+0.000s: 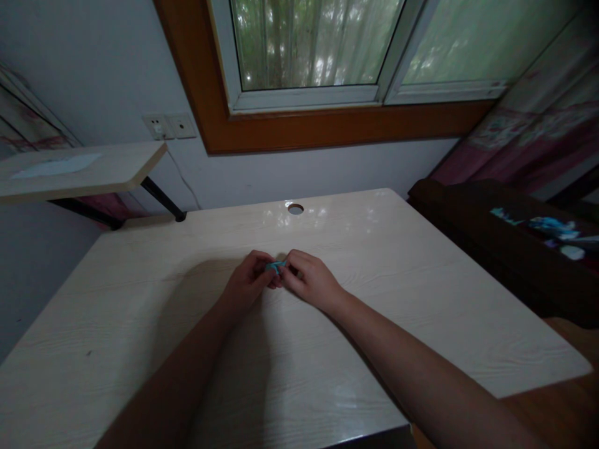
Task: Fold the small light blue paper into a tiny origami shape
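**Two-handed pinch on a small, bright teal, irregular piece (275,267)**

So from my remote seat on the head cam, I've got the left hand (246,277) and the right hand (312,277) meeting over the pale, wood-grain surface (412,268), a bit nearer me than the round cable hole (296,209). The teal piece sits between them, and the fingers (262,279) on both sides look pinched onto it. Can't tell its material, or whether it's touching the surface; it's tiny and mostly covered.

My read: the step in hand is fine fingertip work on that one piece, though I can't say if it's folding, twisting or joining. I'd guess the next move calls for a light, steady grip on both sides and small thumb adjustments.
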`<action>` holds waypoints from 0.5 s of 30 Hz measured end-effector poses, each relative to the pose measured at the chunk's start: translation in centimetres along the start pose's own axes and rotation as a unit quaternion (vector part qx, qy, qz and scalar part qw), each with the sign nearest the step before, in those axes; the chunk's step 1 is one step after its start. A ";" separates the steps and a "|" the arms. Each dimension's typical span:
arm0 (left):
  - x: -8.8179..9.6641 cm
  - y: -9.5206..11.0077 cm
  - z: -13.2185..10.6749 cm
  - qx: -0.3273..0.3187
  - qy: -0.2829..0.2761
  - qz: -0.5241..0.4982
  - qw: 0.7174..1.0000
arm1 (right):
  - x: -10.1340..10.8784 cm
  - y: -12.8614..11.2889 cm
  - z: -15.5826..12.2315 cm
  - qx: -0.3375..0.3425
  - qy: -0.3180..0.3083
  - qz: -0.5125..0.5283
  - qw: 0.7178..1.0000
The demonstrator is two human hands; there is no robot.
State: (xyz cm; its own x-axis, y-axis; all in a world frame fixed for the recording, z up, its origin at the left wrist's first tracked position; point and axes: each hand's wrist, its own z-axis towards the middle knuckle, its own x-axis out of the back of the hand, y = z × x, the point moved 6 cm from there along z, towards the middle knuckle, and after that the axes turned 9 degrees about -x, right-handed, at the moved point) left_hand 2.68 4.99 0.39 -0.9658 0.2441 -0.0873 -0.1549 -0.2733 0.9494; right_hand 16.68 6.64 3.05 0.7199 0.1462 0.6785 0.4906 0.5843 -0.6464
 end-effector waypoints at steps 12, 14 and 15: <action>0.3 -0.8 0.1 0.010 0.014 -0.003 1.000 | -0.1 0.3 -0.1 -0.011 0.001 0.005 1.000; 0.2 -0.7 0.1 0.008 0.009 -0.002 1.000 | -0.1 0.3 -0.1 -0.012 0.005 0.010 1.000; 0.2 -0.6 0.1 0.007 0.007 -0.002 1.000 | -0.1 0.3 0.0 -0.012 0.008 0.012 1.000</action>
State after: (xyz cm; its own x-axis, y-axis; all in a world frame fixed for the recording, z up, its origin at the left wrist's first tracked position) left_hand 2.60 5.31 -0.17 -0.9678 0.2329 -0.0954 -0.1565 -0.2599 0.9529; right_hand 16.80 6.78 2.77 0.7393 0.1474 0.6570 0.4847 0.5608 -0.6713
